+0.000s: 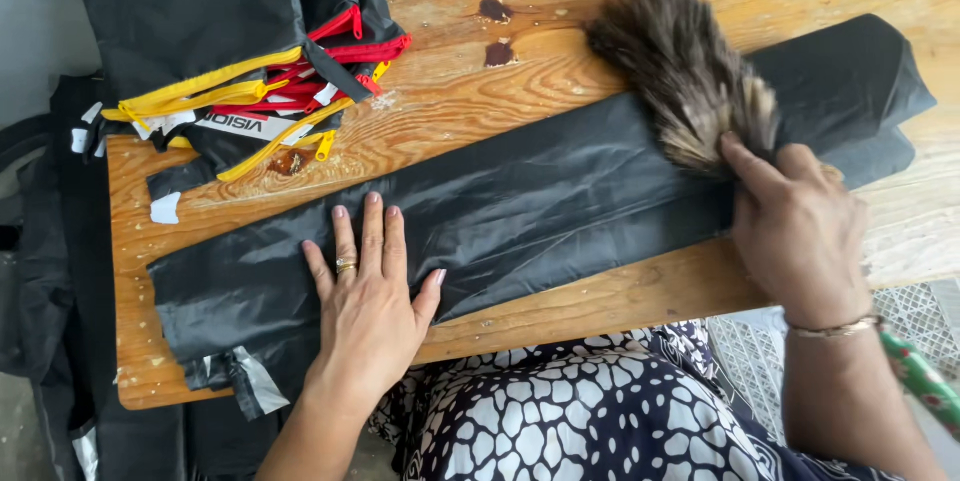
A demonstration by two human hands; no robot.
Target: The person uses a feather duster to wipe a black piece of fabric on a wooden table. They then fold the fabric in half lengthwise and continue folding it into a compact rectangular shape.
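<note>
Two hands (368,311), one brush (683,66), perhaps.

You have only one view, from the camera on your head, looking steeply down and slightly forward over your lap onto the wooden desk (620,301), so no second view shares any part of the scene. It sits close: the desk fills most of the picture, its near edge running slantwise above your patterned lap. Your left hand (368,306) and right hand (800,231) enter from the bottom edge.
</note>
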